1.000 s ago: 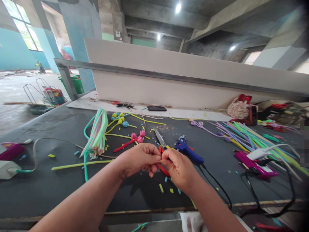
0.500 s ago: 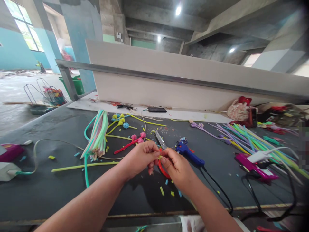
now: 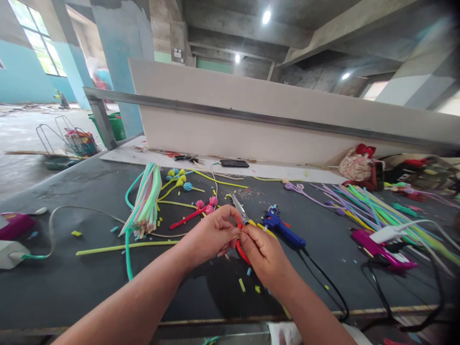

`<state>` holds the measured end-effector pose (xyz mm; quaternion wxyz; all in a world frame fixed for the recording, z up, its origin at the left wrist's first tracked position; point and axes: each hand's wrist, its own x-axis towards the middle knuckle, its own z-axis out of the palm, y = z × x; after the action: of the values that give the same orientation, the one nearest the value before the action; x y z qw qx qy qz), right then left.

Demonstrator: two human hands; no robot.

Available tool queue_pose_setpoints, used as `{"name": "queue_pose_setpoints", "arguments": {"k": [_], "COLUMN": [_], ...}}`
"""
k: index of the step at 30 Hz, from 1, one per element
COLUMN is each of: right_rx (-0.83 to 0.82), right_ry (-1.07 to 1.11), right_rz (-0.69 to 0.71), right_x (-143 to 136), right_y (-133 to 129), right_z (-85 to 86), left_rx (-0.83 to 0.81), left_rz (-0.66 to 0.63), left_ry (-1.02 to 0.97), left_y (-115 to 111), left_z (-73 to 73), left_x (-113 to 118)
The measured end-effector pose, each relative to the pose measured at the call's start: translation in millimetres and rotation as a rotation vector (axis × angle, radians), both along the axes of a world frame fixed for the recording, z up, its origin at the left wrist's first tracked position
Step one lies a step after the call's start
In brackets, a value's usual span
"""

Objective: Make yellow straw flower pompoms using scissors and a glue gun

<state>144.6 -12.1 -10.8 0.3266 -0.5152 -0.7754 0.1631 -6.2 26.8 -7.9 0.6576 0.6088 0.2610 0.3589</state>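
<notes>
My left hand (image 3: 215, 235) and my right hand (image 3: 265, 250) meet above the table's middle, fingertips pinched together. What they hold between them is small and mostly hidden by the fingers. Just beyond them lies a pair of scissors (image 3: 238, 206), blades pointing away, with red and yellow handles partly covered by my hands. To the right of my right hand rests a blue glue gun (image 3: 283, 230) with a black cord. Left of the scissors is a red fuzzy stem with pink balls (image 3: 194, 215). Tiny yellow and blue offcuts (image 3: 242, 285) are scattered near my hands.
A bundle of green and pink fuzzy stems (image 3: 147, 201) lies at the left, with a long yellow stem (image 3: 125, 247) before it. More coloured stems (image 3: 362, 203) and a magenta power strip (image 3: 383, 251) are on the right. A phone (image 3: 234, 163) lies at the back.
My hands stay together, with small shifts of the fingers. My right hand has turned slightly, and more of the yellow scissor handle shows behind it.
</notes>
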Motion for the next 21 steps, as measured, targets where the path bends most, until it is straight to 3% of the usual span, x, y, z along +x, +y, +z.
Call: {"name": "queue_pose_setpoints", "arguments": {"k": [7, 15, 21], "right_rx": [-0.144, -0.207, -0.221], "right_ry": [0.087, 0.152, 0.157], "right_rz": [-0.043, -0.043, -0.056], "right_x": [5, 10, 8], "right_y": [3, 3, 4], "right_z": [8.7, 9.7, 10.2], "left_rx": [0.086, 0.696, 0.711], "left_rz": [0.055, 0.208, 0.275], "left_ry": [0.068, 0.324, 0.423], "left_y": [1, 0, -6], "left_z": [-5.2, -1.8, -1.4], "left_x": [3, -3, 0]}}
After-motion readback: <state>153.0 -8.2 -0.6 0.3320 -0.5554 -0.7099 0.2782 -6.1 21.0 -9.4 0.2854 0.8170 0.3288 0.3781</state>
